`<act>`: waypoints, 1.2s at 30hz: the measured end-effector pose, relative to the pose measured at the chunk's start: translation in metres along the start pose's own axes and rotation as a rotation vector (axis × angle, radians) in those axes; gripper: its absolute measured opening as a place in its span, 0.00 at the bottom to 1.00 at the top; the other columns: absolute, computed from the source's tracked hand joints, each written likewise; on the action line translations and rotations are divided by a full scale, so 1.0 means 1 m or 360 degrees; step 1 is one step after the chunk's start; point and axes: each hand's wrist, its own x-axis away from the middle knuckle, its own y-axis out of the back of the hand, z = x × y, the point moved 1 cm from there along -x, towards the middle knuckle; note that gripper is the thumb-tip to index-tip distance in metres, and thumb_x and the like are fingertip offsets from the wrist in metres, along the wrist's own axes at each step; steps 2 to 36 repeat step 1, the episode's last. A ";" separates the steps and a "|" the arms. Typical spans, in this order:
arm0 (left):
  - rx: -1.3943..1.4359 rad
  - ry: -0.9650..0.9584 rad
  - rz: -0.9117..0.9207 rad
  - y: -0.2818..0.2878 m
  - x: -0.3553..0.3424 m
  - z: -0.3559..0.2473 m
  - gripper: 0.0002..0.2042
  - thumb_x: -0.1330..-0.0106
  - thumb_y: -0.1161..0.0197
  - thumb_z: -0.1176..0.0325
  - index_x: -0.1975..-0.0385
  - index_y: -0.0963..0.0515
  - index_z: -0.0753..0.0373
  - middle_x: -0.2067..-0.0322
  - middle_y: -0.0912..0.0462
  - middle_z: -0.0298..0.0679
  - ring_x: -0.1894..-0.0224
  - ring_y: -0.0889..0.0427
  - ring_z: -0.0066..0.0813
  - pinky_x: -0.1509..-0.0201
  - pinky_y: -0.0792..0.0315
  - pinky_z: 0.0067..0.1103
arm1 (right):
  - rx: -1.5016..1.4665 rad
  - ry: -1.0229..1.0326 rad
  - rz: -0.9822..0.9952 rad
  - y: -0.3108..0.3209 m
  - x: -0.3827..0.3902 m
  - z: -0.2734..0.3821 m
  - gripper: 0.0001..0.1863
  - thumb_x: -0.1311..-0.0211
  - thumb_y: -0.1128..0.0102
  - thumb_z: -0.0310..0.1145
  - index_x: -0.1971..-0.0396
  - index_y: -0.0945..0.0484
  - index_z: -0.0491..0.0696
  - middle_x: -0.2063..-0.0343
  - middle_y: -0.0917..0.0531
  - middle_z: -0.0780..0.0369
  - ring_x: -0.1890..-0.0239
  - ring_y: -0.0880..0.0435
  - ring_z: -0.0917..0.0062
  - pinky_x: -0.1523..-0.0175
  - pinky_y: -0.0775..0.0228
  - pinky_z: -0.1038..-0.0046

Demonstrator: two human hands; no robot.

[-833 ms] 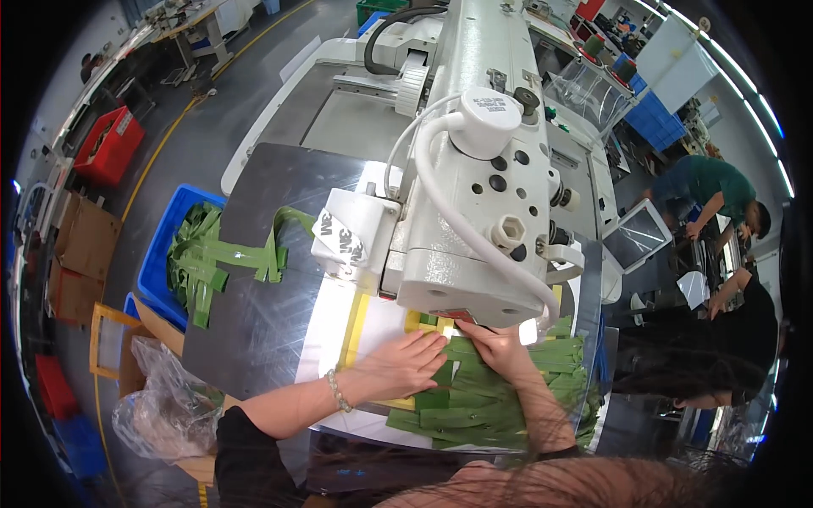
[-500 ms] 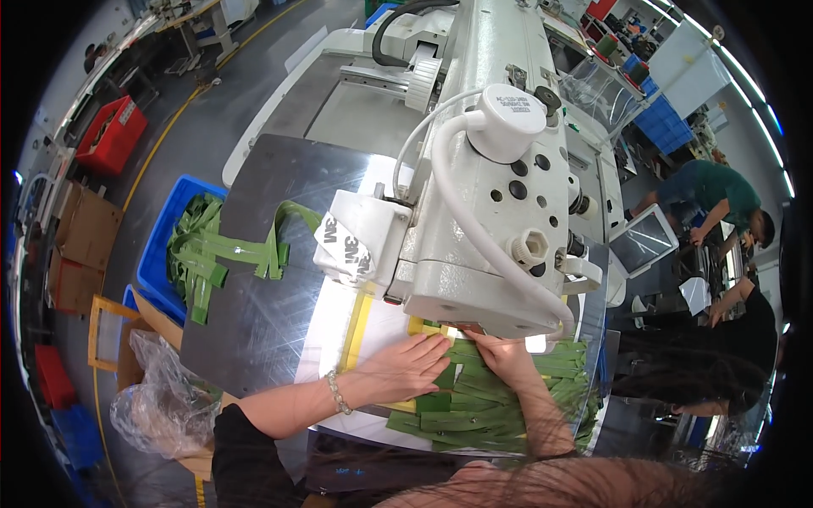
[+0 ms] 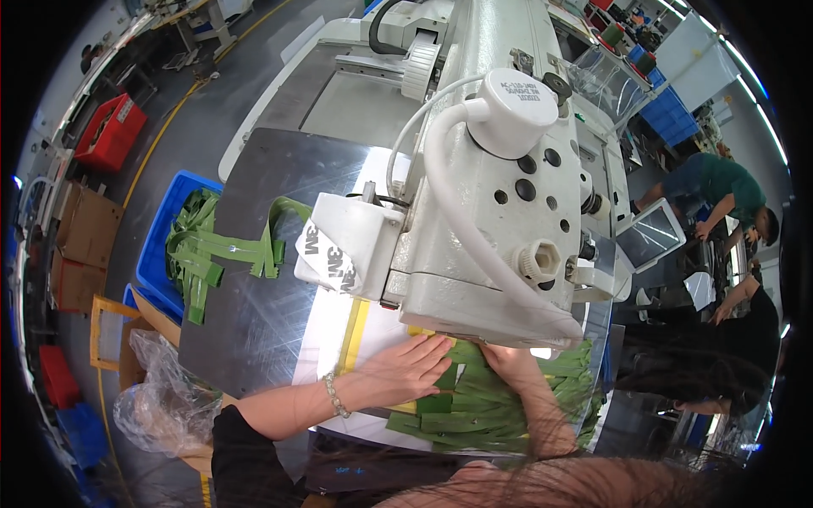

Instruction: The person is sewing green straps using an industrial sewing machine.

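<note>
My left hand [image 3: 408,366] lies flat with its fingers stretched out, pressing on a green strap end and a yellow-edged white sheet [image 3: 356,337] below the sewing machine's head [image 3: 474,296]. My right hand [image 3: 513,366] has its fingers drawn in at the lower edge of the head, which hides the fingertips. What they pinch, if anything, cannot be made out. Under and between both hands spread many flat green webbing straps [image 3: 483,402], overlapping in a layer. The needle area is hidden behind the head.
At left, a blue bin [image 3: 161,245] holds more green straps, some trailing onto the metal table plate [image 3: 254,330]. Clear plastic wrap [image 3: 161,406] sits by a cardboard box. A tablet-like screen [image 3: 648,237] stands at right, beyond which two people [image 3: 720,190] work.
The view has shifted slightly, so the machine head looks larger and lower. My right fingertips, seen before, are now behind the head. My left hand stays nearly in place.
</note>
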 end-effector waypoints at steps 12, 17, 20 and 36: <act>0.0017 0.0004 0.0023 -0.002 -0.002 0.000 0.25 0.38 0.42 0.52 0.50 0.25 0.69 0.40 0.31 0.52 0.35 0.35 0.43 0.30 0.45 0.33 | -0.0069 -0.0052 0.0019 0.003 0.000 0.000 0.20 0.52 0.33 0.31 0.55 0.21 0.51 0.55 0.20 0.57 0.49 0.24 0.58 0.39 0.39 0.53; 0.0017 0.0004 0.0023 -0.002 -0.002 0.000 0.25 0.38 0.42 0.52 0.50 0.25 0.69 0.40 0.31 0.52 0.35 0.35 0.43 0.30 0.45 0.33 | -0.0069 -0.0052 0.0019 0.003 0.000 0.000 0.20 0.52 0.33 0.31 0.55 0.21 0.51 0.55 0.20 0.57 0.49 0.24 0.58 0.39 0.39 0.53; 0.0017 0.0004 0.0023 -0.002 -0.002 0.000 0.25 0.38 0.42 0.52 0.50 0.25 0.69 0.40 0.31 0.52 0.35 0.35 0.43 0.30 0.45 0.33 | -0.0069 -0.0052 0.0019 0.003 0.000 0.000 0.20 0.52 0.33 0.31 0.55 0.21 0.51 0.55 0.20 0.57 0.49 0.24 0.58 0.39 0.39 0.53; 0.0017 0.0004 0.0023 -0.002 -0.002 0.000 0.25 0.38 0.42 0.52 0.50 0.25 0.69 0.40 0.31 0.52 0.35 0.35 0.43 0.30 0.45 0.33 | -0.0069 -0.0052 0.0019 0.003 0.000 0.000 0.20 0.52 0.33 0.31 0.55 0.21 0.51 0.55 0.20 0.57 0.49 0.24 0.58 0.39 0.39 0.53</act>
